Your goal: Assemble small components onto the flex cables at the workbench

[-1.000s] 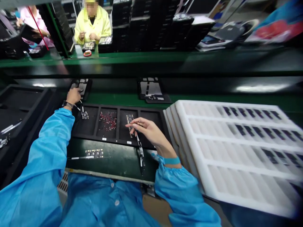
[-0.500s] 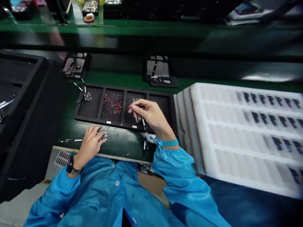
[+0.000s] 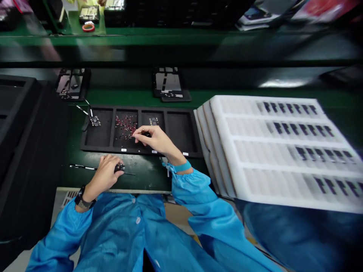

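My left hand [image 3: 104, 175] rests on the green mat, fingers pinched round a small circuit board [image 3: 120, 167] with a thin flex strip running off to its left. My right hand [image 3: 154, 139] hovers over a black four-compartment tray [image 3: 181, 151], its fingertips pinched together at the edge of the compartment of small red parts [image 3: 126, 125]. What the pinch holds is too small to make out. A small board [image 3: 154, 121] lies in the third compartment, and another board with flex cables [image 3: 94, 121] lies in the first.
A stack of white foam trays [image 3: 241, 158] with dark chips in rows fills the right side. Black stacked trays [image 3: 17, 124] stand at the left. Two dark fixtures, one at far left [image 3: 70, 83] and one at centre [image 3: 168, 85], sit behind on the green belt. A tape roll [image 3: 88, 27] lies on the far bench.
My left hand came back from the far left fixture to the board on the mat. My right hand moved left from the third compartment to the red parts.
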Motion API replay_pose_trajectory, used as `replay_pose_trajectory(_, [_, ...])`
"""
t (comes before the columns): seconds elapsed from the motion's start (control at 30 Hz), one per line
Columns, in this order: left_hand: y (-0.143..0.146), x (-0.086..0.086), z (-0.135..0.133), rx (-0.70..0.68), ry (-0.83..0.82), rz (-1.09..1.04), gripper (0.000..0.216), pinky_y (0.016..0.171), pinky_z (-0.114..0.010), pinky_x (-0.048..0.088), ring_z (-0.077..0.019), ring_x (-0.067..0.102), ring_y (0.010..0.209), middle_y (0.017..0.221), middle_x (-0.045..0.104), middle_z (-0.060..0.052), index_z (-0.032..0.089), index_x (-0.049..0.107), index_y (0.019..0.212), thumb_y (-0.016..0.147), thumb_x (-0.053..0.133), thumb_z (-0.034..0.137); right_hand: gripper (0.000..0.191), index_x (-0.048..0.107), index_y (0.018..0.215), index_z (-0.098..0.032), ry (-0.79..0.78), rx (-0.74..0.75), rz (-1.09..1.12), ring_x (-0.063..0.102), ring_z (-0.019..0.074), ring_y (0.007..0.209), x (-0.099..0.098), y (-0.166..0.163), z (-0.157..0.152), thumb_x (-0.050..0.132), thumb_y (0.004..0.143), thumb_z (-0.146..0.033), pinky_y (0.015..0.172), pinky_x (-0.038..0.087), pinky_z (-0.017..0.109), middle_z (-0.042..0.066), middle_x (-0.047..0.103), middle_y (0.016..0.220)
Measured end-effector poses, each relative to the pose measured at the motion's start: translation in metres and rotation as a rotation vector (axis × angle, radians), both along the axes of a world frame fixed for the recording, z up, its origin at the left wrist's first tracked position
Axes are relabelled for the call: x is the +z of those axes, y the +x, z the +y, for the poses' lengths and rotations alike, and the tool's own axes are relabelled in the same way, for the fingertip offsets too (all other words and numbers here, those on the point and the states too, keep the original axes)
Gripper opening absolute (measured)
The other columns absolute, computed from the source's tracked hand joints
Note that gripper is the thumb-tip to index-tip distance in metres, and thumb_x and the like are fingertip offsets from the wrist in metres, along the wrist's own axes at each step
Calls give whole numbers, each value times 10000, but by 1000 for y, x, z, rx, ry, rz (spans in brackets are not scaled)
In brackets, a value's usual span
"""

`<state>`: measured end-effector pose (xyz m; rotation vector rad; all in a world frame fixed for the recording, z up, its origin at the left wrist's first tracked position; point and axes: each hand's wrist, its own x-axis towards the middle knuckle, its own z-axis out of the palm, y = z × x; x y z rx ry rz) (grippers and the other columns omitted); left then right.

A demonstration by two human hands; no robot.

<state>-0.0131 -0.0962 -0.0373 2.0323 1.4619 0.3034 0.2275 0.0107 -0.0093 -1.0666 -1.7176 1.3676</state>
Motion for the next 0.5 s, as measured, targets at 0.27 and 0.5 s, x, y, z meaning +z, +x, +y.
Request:
replay_pose_trajectory(0.27, [1, 4, 1, -79, 90, 135, 140, 926, -437, 409, -297, 567, 1095, 1090, 699, -74, 199, 683, 973, 911, 796, 143, 285, 741, 889, -157, -27, 4, 14, 532, 108, 538, -2, -3, -2, 730, 907, -441, 529, 434, 257, 50, 767, 766])
replay_pose_trajectory(0.5, [-2, -1, -7, -61, 170, 33, 78, 1017, -495, 436, -329, 556, 1229, 1239, 678, -115, 207, 725, 923, 967, 690, 153, 264, 739, 873, -164, -16, -3, 21, 530, 110, 535, -2, -3, -2, 732, 903, -426, 533, 448, 264, 47, 765, 759])
